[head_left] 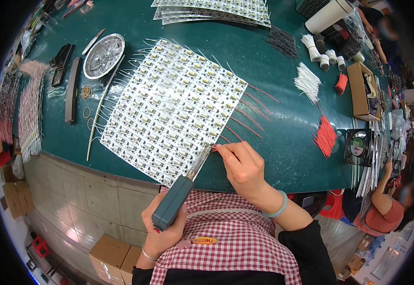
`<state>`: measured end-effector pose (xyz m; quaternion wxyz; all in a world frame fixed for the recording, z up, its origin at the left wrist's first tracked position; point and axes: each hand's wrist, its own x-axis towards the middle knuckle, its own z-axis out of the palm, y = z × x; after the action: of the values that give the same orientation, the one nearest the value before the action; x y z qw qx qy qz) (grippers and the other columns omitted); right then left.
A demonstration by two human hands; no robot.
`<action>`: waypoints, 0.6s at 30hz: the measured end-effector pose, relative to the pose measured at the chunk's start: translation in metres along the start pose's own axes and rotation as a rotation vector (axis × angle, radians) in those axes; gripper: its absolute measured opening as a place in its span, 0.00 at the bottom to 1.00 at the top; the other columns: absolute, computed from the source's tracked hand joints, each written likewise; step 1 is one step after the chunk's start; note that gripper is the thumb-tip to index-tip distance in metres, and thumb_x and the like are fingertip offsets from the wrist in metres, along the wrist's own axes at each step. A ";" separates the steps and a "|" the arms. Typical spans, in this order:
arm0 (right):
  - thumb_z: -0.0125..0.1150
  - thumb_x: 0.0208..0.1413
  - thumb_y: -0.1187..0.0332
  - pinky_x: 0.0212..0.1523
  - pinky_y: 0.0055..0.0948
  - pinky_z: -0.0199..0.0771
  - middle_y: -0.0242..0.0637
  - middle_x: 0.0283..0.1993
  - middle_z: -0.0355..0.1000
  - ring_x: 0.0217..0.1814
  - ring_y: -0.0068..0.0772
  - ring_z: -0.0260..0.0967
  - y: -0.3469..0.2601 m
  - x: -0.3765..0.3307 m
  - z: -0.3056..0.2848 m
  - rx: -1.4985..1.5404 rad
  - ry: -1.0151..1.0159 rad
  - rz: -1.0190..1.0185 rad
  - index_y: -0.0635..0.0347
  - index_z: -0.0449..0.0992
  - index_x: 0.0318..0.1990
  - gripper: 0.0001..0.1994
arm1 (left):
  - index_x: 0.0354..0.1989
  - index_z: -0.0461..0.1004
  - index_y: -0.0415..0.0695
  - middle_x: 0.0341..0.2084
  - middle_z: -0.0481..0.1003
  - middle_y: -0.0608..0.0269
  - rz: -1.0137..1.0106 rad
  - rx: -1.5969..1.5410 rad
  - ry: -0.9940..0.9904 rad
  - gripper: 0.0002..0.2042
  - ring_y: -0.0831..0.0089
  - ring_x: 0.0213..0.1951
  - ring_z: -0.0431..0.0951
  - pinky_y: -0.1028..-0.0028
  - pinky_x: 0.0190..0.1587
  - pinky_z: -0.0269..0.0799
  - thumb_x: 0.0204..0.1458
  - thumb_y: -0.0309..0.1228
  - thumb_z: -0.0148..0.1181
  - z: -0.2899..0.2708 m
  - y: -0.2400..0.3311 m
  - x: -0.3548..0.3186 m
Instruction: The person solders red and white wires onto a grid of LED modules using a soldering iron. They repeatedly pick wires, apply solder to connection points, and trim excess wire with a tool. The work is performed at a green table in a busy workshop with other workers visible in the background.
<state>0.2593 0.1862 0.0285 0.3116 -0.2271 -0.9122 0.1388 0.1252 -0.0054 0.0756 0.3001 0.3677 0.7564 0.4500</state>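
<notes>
Green surface: a dark green tabletop (273, 142) spans the view, its near edge curving above a tiled front.
Far left: bundles of wired strips (29, 111) lie at the tabletop's left end, with cardboard boxes (12, 197) on the floor below.
Upper left: a round metal dish (103, 55) of grey solder dross sits beside two dark bars (70, 90) and a few rubber bands (87, 92).
Centre: a large white panel of small circuit boards (171, 109) lies tilted on the tabletop, white leads fringing its left and top edges, red wires (249, 116) sticking out along its right edge.
Left hand: the left hand (162, 232) is clenched around the grey-blue handle of a soldering iron (181, 192), whose tip reaches the panel's lower right edge.
Right hand: the right hand (242, 166) pinches a red wire at that same edge, just beside the iron's tip; a pale green bangle (279, 205) circles the wrist.
Top: more panels (216, 9) are stacked at the far edge.
Right: loose white wires (307, 80), a pile of red wires (325, 135), a cardboard box (361, 90) and a small fan (358, 146) sit on the tabletop.
Far right: another person (387, 204) in a reddish top sits at the tabletop's end.
</notes>
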 end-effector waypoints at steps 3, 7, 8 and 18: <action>0.63 0.42 0.80 0.25 0.27 0.68 0.35 0.31 0.69 0.29 0.32 0.67 0.001 -0.001 0.001 0.000 0.001 -0.002 0.66 0.77 0.39 0.13 | 0.36 0.76 0.32 0.28 0.76 0.57 -0.020 0.016 -0.003 0.10 0.75 0.25 0.76 0.77 0.28 0.71 0.44 0.17 0.64 -0.001 0.001 -0.001; 0.64 0.42 0.81 0.25 0.28 0.69 0.35 0.30 0.70 0.28 0.32 0.68 -0.001 0.000 0.001 0.005 0.005 0.015 0.66 0.78 0.39 0.13 | 0.37 0.77 0.32 0.29 0.77 0.54 -0.047 -0.029 0.015 0.10 0.71 0.26 0.77 0.75 0.28 0.72 0.44 0.19 0.65 -0.002 -0.008 -0.010; 0.65 0.41 0.82 0.24 0.28 0.69 0.35 0.30 0.70 0.28 0.32 0.68 -0.002 0.001 0.000 0.011 0.008 0.029 0.65 0.78 0.38 0.13 | 0.37 0.77 0.31 0.29 0.77 0.54 -0.039 -0.031 0.026 0.10 0.71 0.26 0.78 0.75 0.28 0.72 0.44 0.19 0.65 -0.002 -0.008 -0.010; 0.66 0.39 0.85 0.25 0.29 0.69 0.36 0.29 0.71 0.29 0.34 0.69 -0.001 -0.001 0.002 0.039 0.042 0.063 0.65 0.78 0.37 0.14 | 0.37 0.78 0.32 0.30 0.78 0.54 0.000 0.001 0.063 0.11 0.71 0.27 0.78 0.75 0.30 0.73 0.44 0.20 0.66 -0.003 0.000 -0.008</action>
<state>0.2581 0.1849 0.0273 0.3304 -0.2523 -0.8951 0.1614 0.1275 -0.0133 0.0776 0.2758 0.3536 0.7657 0.4610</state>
